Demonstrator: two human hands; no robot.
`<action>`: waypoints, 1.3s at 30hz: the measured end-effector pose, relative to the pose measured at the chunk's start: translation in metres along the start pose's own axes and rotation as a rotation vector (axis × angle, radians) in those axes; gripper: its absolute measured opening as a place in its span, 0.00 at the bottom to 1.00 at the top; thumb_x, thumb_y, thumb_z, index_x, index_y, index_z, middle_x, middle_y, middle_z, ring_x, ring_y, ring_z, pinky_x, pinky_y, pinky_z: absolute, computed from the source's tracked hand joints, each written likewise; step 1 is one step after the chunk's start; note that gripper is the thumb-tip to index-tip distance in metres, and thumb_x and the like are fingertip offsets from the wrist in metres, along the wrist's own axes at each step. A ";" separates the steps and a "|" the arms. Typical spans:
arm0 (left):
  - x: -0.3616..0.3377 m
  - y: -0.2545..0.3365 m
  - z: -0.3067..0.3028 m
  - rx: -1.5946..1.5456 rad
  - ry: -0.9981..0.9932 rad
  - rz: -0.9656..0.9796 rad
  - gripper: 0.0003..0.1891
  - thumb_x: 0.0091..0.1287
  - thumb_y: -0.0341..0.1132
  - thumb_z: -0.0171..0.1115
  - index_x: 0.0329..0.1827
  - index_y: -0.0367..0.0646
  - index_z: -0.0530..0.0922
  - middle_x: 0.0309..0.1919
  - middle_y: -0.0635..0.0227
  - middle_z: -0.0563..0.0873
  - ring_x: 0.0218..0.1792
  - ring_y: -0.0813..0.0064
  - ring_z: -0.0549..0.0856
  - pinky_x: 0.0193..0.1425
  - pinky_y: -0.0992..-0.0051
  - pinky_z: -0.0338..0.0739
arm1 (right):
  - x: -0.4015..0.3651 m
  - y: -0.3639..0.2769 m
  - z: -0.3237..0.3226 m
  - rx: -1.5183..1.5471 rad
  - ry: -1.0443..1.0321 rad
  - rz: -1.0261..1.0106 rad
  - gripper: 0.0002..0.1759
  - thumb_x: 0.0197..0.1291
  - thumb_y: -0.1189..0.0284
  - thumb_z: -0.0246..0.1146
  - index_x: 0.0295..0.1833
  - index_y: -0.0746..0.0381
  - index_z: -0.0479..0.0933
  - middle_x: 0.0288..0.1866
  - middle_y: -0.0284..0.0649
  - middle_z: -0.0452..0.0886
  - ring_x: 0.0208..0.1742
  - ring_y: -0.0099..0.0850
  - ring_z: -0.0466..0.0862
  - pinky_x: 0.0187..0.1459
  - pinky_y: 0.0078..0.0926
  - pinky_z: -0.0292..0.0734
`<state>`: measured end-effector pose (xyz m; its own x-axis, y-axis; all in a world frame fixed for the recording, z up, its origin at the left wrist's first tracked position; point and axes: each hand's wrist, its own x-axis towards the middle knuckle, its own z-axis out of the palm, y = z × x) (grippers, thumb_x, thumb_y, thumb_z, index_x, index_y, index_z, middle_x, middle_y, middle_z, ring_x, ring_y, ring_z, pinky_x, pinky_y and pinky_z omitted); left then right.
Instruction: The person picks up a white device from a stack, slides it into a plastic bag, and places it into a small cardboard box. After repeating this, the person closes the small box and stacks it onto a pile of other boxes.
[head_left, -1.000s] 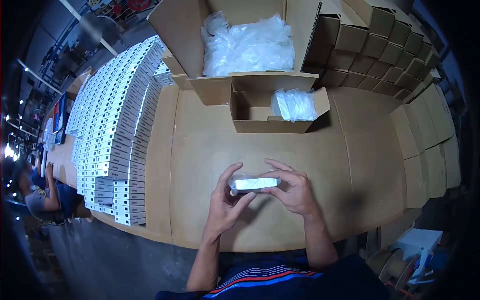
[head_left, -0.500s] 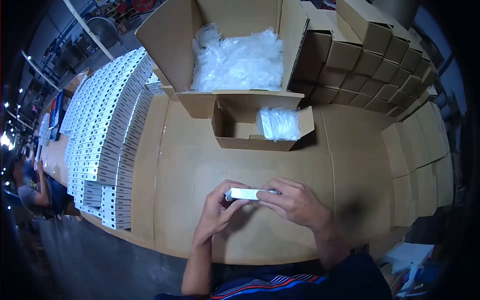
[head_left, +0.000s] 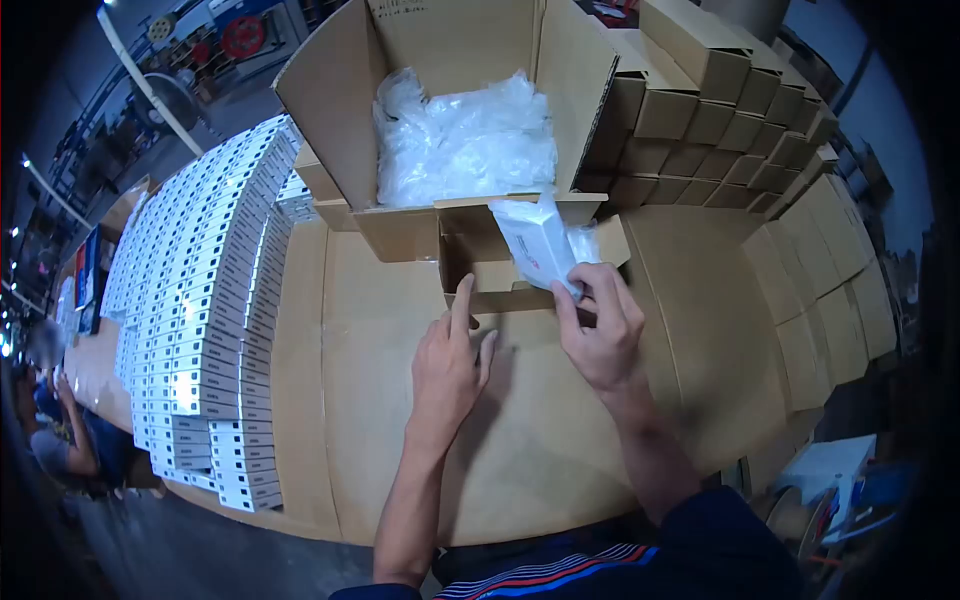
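Between the thumb and fingers of my right hand [head_left: 606,328] is a small white box in a clear plastic bag [head_left: 535,245], gripped by its lower end. The box is tilted over the right part of a small open carton [head_left: 500,300], with loose plastic at its top. Behind it, partly covered, more clear-bagged packets [head_left: 585,243] stand in the carton's right end. My left hand [head_left: 448,362] is empty, thumb and index finger apart, with the index fingertip right at the carton's front edge.
A large open carton [head_left: 335,110] full of clear plastic bags [head_left: 465,145] stands behind the small one. Stacked white boxes [head_left: 190,300] line the left. Brown cartons [head_left: 700,120] are piled back right, with more cardboard [head_left: 825,280] along the right edge. A person [head_left: 75,445] sits far left.
The white box has gone from between both hands up and forward to over the small carton, in my right hand alone. My left hand has let go and reached forward.
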<state>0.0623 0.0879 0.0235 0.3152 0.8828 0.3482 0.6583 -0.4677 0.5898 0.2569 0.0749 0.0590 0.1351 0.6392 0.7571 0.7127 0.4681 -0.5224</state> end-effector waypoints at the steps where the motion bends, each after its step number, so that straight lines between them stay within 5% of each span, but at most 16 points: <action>1: 0.002 -0.005 0.001 0.028 -0.002 -0.012 0.40 0.69 0.31 0.72 0.84 0.48 0.63 0.39 0.59 0.85 0.40 0.60 0.85 0.48 0.60 0.82 | -0.003 0.002 0.008 -0.056 0.014 -0.023 0.14 0.59 0.85 0.73 0.48 0.67 0.78 0.39 0.44 0.81 0.34 0.40 0.84 0.31 0.32 0.84; 6: 0.007 -0.035 0.002 0.211 0.043 0.048 0.46 0.66 0.34 0.74 0.84 0.33 0.57 0.26 0.59 0.84 0.31 0.57 0.85 0.38 0.59 0.80 | -0.001 0.003 0.024 -0.209 -0.011 0.004 0.12 0.61 0.83 0.72 0.47 0.66 0.78 0.39 0.45 0.81 0.34 0.43 0.87 0.30 0.36 0.83; 12: 0.004 -0.044 0.006 0.158 -0.003 0.038 0.46 0.66 0.37 0.74 0.83 0.31 0.59 0.29 0.58 0.86 0.33 0.58 0.85 0.39 0.60 0.79 | 0.003 -0.004 0.030 -0.225 -0.069 0.118 0.11 0.62 0.81 0.73 0.47 0.67 0.78 0.38 0.46 0.83 0.31 0.40 0.88 0.28 0.33 0.85; 16: 0.000 -0.043 0.008 0.146 -0.041 0.022 0.46 0.67 0.39 0.74 0.83 0.32 0.59 0.31 0.59 0.87 0.35 0.60 0.85 0.42 0.60 0.80 | 0.026 -0.016 0.032 -0.216 -0.147 0.162 0.10 0.63 0.79 0.72 0.46 0.68 0.79 0.37 0.49 0.85 0.30 0.40 0.89 0.26 0.32 0.85; 23: 0.001 -0.044 0.002 0.219 -0.075 0.006 0.45 0.67 0.40 0.74 0.83 0.34 0.61 0.32 0.60 0.87 0.34 0.61 0.85 0.41 0.61 0.79 | 0.020 0.008 0.043 -0.366 -0.301 0.242 0.12 0.59 0.78 0.74 0.46 0.66 0.81 0.37 0.56 0.86 0.35 0.54 0.87 0.39 0.49 0.80; 31: -0.001 -0.041 0.003 0.258 -0.091 -0.031 0.43 0.66 0.41 0.73 0.83 0.38 0.64 0.33 0.63 0.88 0.35 0.62 0.86 0.40 0.62 0.77 | 0.030 0.011 0.065 -0.615 -0.473 0.395 0.09 0.56 0.79 0.72 0.42 0.71 0.83 0.36 0.62 0.86 0.42 0.61 0.88 0.46 0.53 0.84; 36: -0.002 -0.041 0.003 0.246 -0.110 -0.047 0.45 0.67 0.41 0.73 0.84 0.39 0.61 0.35 0.63 0.88 0.36 0.62 0.86 0.41 0.61 0.77 | 0.037 0.012 0.069 -0.737 -0.614 0.454 0.10 0.63 0.74 0.67 0.36 0.71 0.86 0.39 0.62 0.87 0.45 0.60 0.90 0.47 0.55 0.86; 39: -0.008 -0.036 0.000 0.139 -0.079 -0.031 0.47 0.66 0.41 0.73 0.86 0.40 0.58 0.37 0.62 0.87 0.37 0.60 0.86 0.41 0.60 0.77 | 0.046 -0.016 0.060 -0.768 -0.622 0.408 0.14 0.69 0.68 0.64 0.43 0.70 0.88 0.45 0.61 0.88 0.46 0.60 0.89 0.51 0.56 0.85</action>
<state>0.0360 0.0980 -0.0008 0.3426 0.8998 0.2699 0.7548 -0.4348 0.4911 0.2106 0.1331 0.0783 0.2406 0.9613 0.1342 0.9650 -0.2220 -0.1399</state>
